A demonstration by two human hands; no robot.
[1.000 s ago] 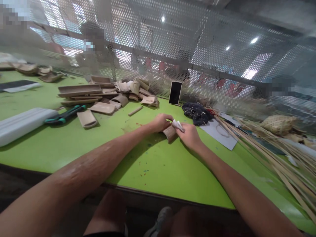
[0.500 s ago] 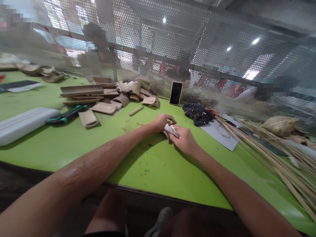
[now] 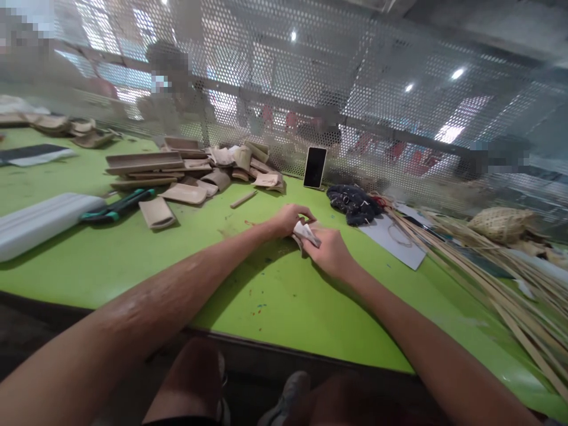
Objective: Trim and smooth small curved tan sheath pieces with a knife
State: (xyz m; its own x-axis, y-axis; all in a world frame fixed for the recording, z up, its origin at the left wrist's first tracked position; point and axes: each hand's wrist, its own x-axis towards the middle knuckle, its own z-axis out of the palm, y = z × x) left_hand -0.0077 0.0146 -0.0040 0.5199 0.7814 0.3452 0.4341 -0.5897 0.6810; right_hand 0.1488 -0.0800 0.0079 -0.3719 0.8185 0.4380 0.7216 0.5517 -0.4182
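Both my hands meet at the middle of the green table (image 3: 133, 254). My left hand (image 3: 289, 219) is closed round a short curved bamboo piece, which is almost wholly hidden under the hands. My right hand (image 3: 329, 251) is closed on a folded whitish sheet, perhaps sandpaper (image 3: 307, 232), pressed against that piece. The two hands touch each other.
A heap of curved bamboo pieces (image 3: 186, 168) lies at the back left, with green-handled pliers (image 3: 118, 206) and a white case (image 3: 39, 222) nearer. A phone (image 3: 315, 167) leans on the perforated metal screen. Dark cloth (image 3: 354, 202), grey paper (image 3: 394, 239), long bamboo strips (image 3: 488, 278) and a woven basket (image 3: 501, 223) lie to the right.
My right hand slid left over the bamboo piece, covering it; a second ago the piece showed between the hands. Since half a second ago, hardly anything moved.
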